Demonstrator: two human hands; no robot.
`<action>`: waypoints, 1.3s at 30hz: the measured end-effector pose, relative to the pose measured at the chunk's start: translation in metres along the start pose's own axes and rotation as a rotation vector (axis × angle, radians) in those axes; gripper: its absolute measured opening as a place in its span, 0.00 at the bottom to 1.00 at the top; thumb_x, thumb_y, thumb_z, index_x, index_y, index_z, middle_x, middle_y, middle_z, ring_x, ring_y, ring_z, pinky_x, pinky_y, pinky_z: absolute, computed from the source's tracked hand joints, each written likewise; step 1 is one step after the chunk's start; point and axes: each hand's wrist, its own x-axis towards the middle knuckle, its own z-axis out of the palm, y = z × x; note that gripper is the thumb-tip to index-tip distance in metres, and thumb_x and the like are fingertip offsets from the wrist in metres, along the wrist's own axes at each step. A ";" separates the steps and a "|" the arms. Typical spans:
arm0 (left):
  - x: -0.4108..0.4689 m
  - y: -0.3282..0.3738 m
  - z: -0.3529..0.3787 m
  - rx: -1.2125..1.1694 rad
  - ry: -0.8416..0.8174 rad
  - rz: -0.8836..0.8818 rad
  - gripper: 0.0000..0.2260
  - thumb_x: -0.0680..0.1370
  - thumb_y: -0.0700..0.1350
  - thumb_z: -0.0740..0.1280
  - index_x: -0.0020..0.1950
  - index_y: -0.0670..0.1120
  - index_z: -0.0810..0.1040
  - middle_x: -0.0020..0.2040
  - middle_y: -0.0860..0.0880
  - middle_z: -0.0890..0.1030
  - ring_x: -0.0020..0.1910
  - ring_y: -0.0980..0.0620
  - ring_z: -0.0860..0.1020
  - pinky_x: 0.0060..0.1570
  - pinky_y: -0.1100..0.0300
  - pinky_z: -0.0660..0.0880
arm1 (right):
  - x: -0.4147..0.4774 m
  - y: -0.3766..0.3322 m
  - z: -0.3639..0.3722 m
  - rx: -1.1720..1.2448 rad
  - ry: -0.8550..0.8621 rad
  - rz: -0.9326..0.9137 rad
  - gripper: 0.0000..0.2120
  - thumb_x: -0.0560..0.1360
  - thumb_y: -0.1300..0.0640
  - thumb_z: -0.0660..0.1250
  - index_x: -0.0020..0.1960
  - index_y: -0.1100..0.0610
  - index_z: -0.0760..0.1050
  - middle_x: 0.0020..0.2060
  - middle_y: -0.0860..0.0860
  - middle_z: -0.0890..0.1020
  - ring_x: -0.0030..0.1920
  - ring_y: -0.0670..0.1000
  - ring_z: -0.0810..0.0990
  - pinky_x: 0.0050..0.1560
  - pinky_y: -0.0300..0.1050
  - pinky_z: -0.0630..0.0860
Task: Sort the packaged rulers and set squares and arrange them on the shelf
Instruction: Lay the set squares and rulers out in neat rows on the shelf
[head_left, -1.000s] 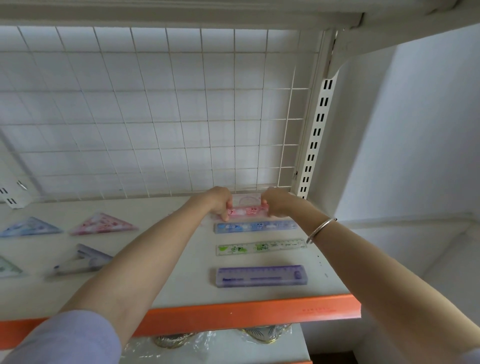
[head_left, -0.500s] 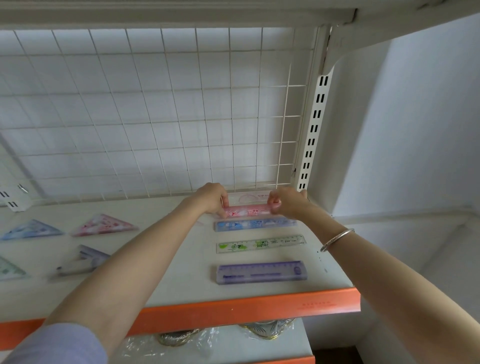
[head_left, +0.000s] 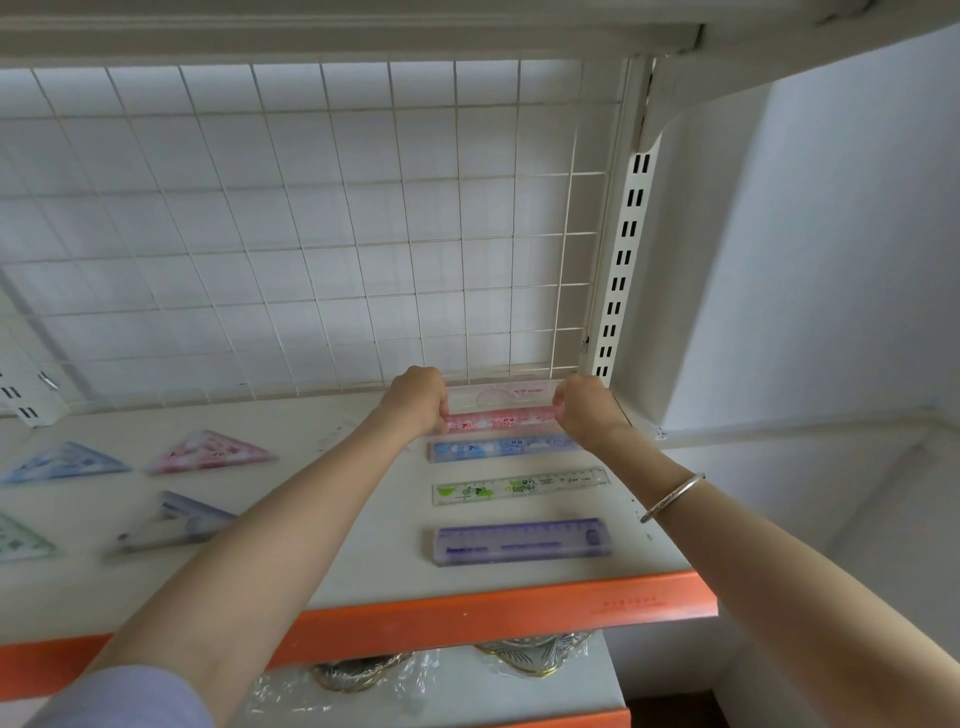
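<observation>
The left hand (head_left: 418, 400) and right hand (head_left: 587, 408) each pinched one end of the packaged pink plastic ruler (head_left: 501, 418), held low at the back of the white, orange-edged shelf (head_left: 363, 545), just behind the packaged blue plastic ruler (head_left: 501, 448). Placing it well probably meant lowering it flat, parallel to the blue one, ends aligned, then releasing both ends together.

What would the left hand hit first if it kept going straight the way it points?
Likely the clear protractor pack, just beyond the pink ruler that the left hand grips; past it stands the wire grid back panel. Depth is unclear.
</observation>
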 end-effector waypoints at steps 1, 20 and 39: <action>0.000 0.001 0.002 0.006 0.005 -0.005 0.09 0.71 0.38 0.74 0.51 0.42 0.84 0.50 0.45 0.83 0.50 0.45 0.80 0.47 0.60 0.73 | -0.001 -0.001 0.001 0.000 -0.001 0.011 0.11 0.76 0.70 0.61 0.54 0.64 0.78 0.50 0.59 0.82 0.48 0.56 0.82 0.49 0.45 0.79; 0.014 -0.011 -0.001 -0.129 -0.135 -0.019 0.12 0.74 0.39 0.73 0.56 0.41 0.82 0.51 0.42 0.84 0.32 0.55 0.77 0.51 0.62 0.74 | 0.013 0.007 0.001 0.123 -0.056 -0.028 0.13 0.78 0.67 0.60 0.57 0.59 0.80 0.56 0.56 0.81 0.51 0.53 0.80 0.55 0.43 0.76; 0.023 -0.005 0.005 -0.037 -0.183 0.044 0.07 0.71 0.46 0.73 0.44 0.50 0.76 0.43 0.49 0.74 0.42 0.49 0.73 0.44 0.60 0.68 | 0.014 0.007 -0.006 0.075 -0.195 -0.153 0.20 0.73 0.55 0.70 0.63 0.59 0.75 0.58 0.53 0.79 0.55 0.52 0.78 0.57 0.42 0.72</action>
